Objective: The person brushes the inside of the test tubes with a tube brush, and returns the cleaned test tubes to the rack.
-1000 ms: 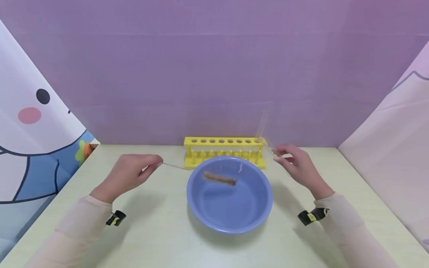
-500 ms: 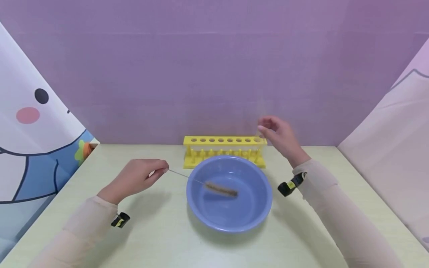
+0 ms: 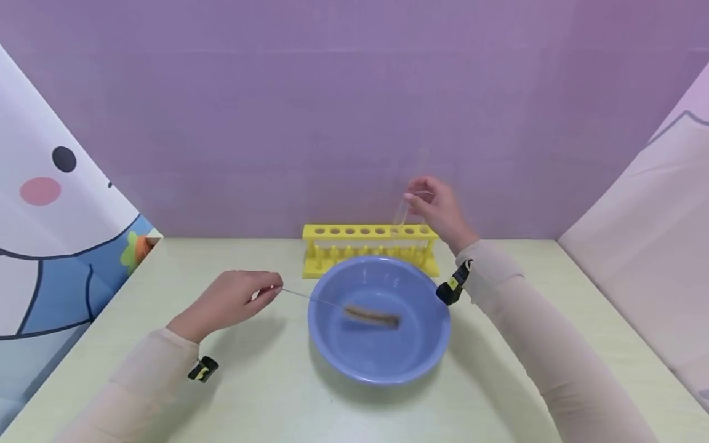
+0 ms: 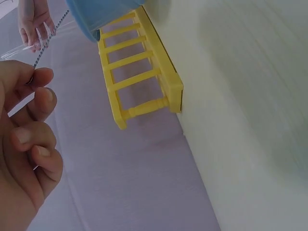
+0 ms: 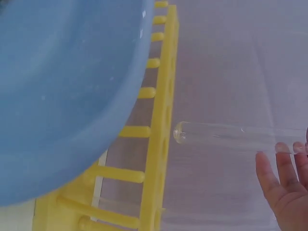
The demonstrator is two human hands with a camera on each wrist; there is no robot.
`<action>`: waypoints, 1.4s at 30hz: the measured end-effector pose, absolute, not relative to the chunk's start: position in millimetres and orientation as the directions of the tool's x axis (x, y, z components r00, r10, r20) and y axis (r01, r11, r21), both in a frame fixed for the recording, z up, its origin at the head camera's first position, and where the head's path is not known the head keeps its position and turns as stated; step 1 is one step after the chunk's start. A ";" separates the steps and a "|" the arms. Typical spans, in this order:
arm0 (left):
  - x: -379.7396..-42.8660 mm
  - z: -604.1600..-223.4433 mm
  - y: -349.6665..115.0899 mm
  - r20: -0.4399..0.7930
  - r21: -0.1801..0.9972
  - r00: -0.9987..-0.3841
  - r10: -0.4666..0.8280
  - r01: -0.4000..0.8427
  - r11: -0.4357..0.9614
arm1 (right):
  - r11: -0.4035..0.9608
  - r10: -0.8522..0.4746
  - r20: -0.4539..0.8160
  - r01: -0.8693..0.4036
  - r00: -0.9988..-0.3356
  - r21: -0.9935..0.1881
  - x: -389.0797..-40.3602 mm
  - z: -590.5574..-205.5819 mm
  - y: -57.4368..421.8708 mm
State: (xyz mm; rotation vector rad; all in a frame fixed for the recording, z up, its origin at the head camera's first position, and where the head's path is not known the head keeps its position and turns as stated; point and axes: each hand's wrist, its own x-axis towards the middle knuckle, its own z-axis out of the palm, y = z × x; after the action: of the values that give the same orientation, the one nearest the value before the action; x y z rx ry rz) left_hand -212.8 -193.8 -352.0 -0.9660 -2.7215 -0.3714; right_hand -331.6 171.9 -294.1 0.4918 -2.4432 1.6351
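My left hand [image 3: 235, 301] pinches the thin twisted-wire handle [image 4: 52, 36] of a test tube brush [image 3: 370, 316]. Its brown bristle head, slightly blurred, hangs over the inside of a blue basin [image 3: 382, 372]. At the back, my right hand [image 3: 440, 209] holds a clear glass test tube [image 5: 216, 134] between thumb and fingers. The tube's rounded lower end is right at the top bar of a yellow test tube rack [image 3: 343, 231], towards the rack's right side. A second clear tube [image 5: 207, 219] stands in the rack's right end hole.
Behind the basin, which partly hides it, the rack stands on a pale table [image 3: 266, 381] against a purple backdrop [image 3: 354, 111]. Printed cloths [image 3: 66, 246] hang at both sides. Short yellow pegs [image 5: 120, 174] rise from the rack's base.
My right hand has moved up, left and back with the test tube, from beside the rack to above it. The left hand has shifted slightly right and down, taking the brush lower in view.
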 end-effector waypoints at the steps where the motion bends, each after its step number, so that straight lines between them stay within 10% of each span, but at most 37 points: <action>1: -212.3 -352.9 -193.9 0.292 0.161 -0.758 0.583 0.640 0.751 | 0.346 -0.179 0.311 -0.356 -0.933 -0.868 -333.4 -295.1 171.1; 16: -214.3 -356.4 -191.8 0.302 0.154 -0.729 0.614 0.673 0.723 | 0.381 -0.226 0.329 -0.394 -0.917 -0.836 -351.4 -310.8 158.6; 42: -208.0 -348.9 -191.9 0.253 0.215 -0.772 0.583 0.632 0.745 | 0.542 -0.208 0.010 -0.124 -0.978 -0.831 -348.7 -327.5 151.5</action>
State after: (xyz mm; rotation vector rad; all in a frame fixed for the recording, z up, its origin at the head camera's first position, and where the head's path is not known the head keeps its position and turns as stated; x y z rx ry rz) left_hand -208.0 -191.9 -348.9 -0.9738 -2.7736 -0.4332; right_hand -348.7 151.5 -327.5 0.3053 -2.8365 1.5169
